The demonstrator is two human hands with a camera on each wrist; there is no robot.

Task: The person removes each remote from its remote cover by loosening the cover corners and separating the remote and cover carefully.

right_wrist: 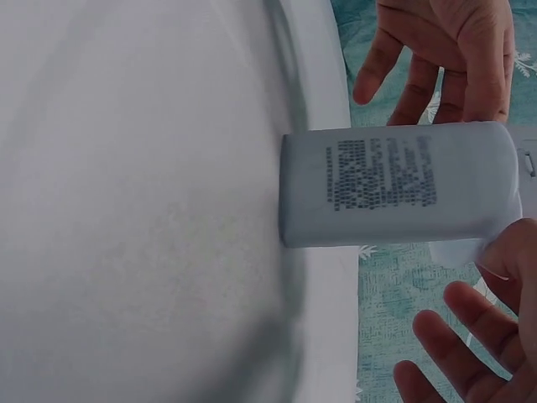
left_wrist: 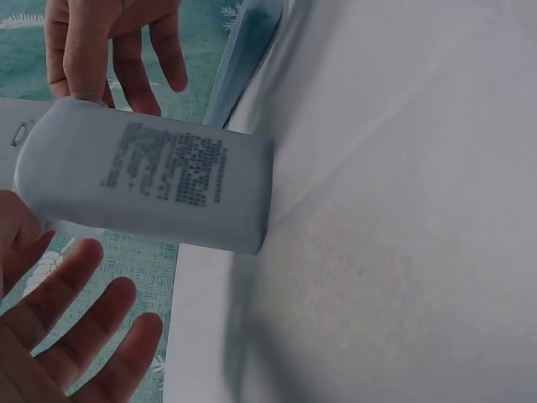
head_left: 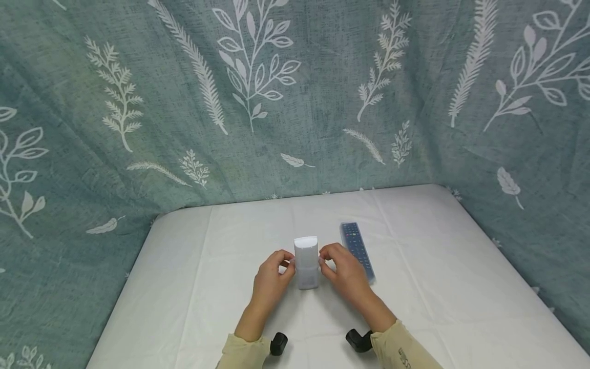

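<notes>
A small white box [head_left: 306, 264] with rounded edges stands upright on the table, between the two hands. Dark small print covers part of the face seen in the left wrist view, and a white flap or panel shows beyond its upper end. My left hand [head_left: 269, 279] holds the box's left edge near the top with thumb and index finger. From the other side, my right hand [head_left: 348, 277] pinches the right edge at about the same height. The remaining fingers of the left hand [left_wrist: 75, 336] and right hand [right_wrist: 470, 344] are spread away from the box [right_wrist: 386, 185].
A dark remote control [head_left: 357, 248] in a clear cover lies just right of the box, partly behind the right hand. White cloth covers the table [head_left: 249, 225]. Behind it hangs a green leaf-patterned curtain [head_left: 322, 143]. Black wrist mounts [head_left: 278, 344] sit at both sleeves.
</notes>
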